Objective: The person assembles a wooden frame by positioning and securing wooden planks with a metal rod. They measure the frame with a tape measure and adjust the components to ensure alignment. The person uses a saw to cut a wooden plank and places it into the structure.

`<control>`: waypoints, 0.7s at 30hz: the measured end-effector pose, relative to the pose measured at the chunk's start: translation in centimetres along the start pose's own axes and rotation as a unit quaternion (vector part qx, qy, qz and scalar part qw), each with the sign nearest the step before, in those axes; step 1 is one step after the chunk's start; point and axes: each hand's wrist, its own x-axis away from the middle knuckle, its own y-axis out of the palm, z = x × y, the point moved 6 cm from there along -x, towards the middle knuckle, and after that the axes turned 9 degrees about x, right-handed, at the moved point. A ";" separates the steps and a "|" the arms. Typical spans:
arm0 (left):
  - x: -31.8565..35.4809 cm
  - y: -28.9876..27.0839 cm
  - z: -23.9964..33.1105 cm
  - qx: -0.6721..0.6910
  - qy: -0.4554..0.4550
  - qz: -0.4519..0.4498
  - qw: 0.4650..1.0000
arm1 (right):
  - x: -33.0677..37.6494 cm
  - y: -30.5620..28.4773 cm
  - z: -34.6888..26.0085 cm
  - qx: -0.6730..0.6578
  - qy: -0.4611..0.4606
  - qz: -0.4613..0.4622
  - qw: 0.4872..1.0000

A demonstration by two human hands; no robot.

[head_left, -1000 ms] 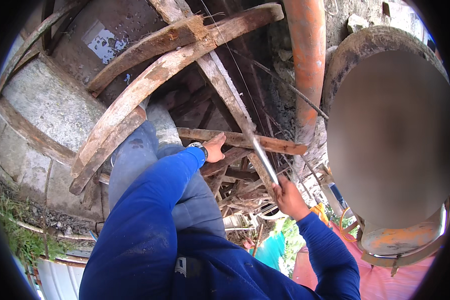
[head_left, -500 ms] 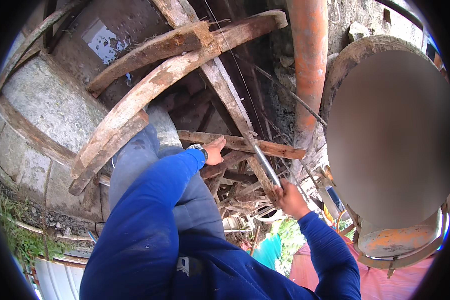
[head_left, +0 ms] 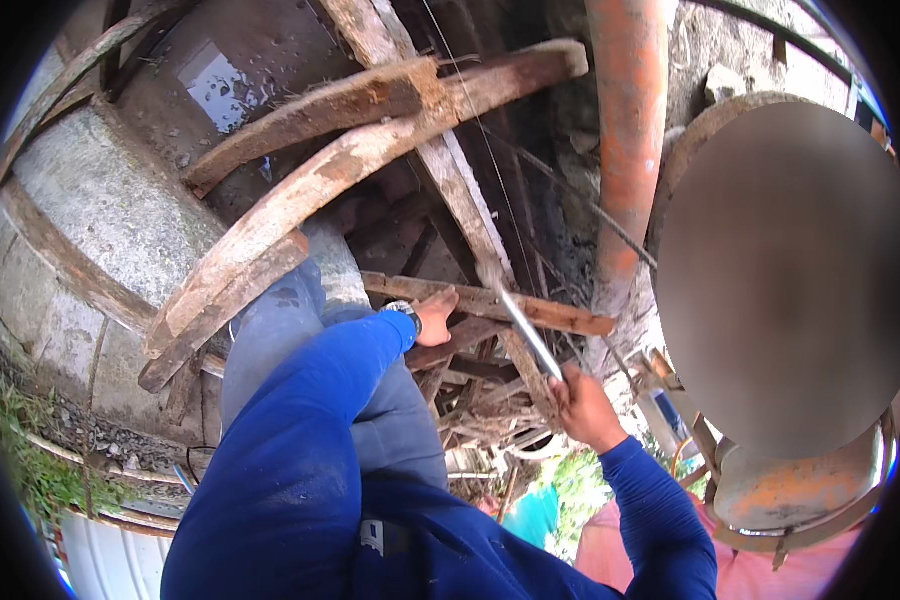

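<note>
Soft, even daylight; sharp centre, fisheye bending and dark vignette at edges.

Bright blue long sleeves (head_left: 300, 450) — grey-blue trousers (head_left: 290, 330), a wristwatch (head_left: 402, 310) at the left cuff.

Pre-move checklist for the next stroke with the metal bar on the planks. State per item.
1. Right hand grips the metal bar at its lower end: ok.
2. Bar tip sits against the diagonal plank: ok, though the exact contact point is blurred.
3. Left hand braced on the horizontal plank: ok.
4. Left hand apart from the bar: ok, a gap shows.
5. Footing under the person: cannot tell, feet hidden.
6. Loose curved boards overhead secured: cannot tell.
</note>
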 end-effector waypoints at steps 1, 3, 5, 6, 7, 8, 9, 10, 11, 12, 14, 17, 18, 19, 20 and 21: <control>-0.4 0.3 -0.4 0.001 0.008 0.013 1.000 | -0.4 -1.5 -1.8 -0.020 -0.010 0.017 1.000; -0.5 -0.1 -0.5 0.020 0.006 0.013 1.000 | -0.3 -4.6 -6.2 -0.075 -0.039 0.094 0.992; -0.2 0.1 -0.6 0.033 0.006 0.005 0.999 | 0.7 -6.3 -9.1 -0.110 -0.081 0.203 0.970; -0.4 -0.1 -0.4 0.038 0.010 0.001 0.999 | 1.1 -4.2 -6.7 -0.094 -0.061 0.177 0.978; -0.5 0.0 -0.3 0.043 0.016 -0.005 0.999 | 1.4 -1.2 -3.3 -0.066 -0.003 0.127 0.990; -1.0 0.3 -0.6 0.040 0.028 -0.002 0.999 | 1.4 1.3 -0.1 -0.041 0.042 0.040 0.997; -0.9 0.2 -0.4 0.034 0.029 -0.005 0.999 | 1.3 3.4 3.1 -0.017 0.087 -0.044 0.995; -0.4 0.4 -0.2 0.030 0.030 -0.010 0.999 | 1.2 3.9 4.7 -0.028 0.063 -0.025 0.997; -0.5 0.0 -0.2 0.025 0.025 -0.009 0.999 | 0.1 2.7 3.9 -0.017 0.042 -0.004 0.999; -0.8 0.3 -0.6 0.011 0.029 0.010 0.999 | -0.6 0.7 1.5 -0.007 0.026 0.010 1.000; -1.7 1.3 -1.3 0.026 0.060 0.020 0.998 | 0.1 -2.8 -3.6 -0.006 -0.025 0.073 0.997; -1.2 1.0 -1.4 0.046 0.056 0.007 0.997 | 0.8 -3.4 -6.4 -0.093 -0.058 0.160 0.981; -1.4 0.5 -1.3 0.048 0.059 0.013 0.997 | 1.1 -1.4 -4.1 -0.056 -0.033 0.131 0.989; -0.8 -0.2 -0.5 0.052 0.054 -0.007 0.997 | 1.4 0.5 -1.6 0.013 0.021 0.071 0.997; -1.1 0.1 -0.8 0.048 0.063 0.003 0.997 | 1.2 2.5 1.5 0.040 0.046 -0.001 0.998; -1.3 0.2 -1.1 0.045 0.070 0.014 0.996 | 0.6 3.2 2.5 0.066 0.069 -0.074 0.993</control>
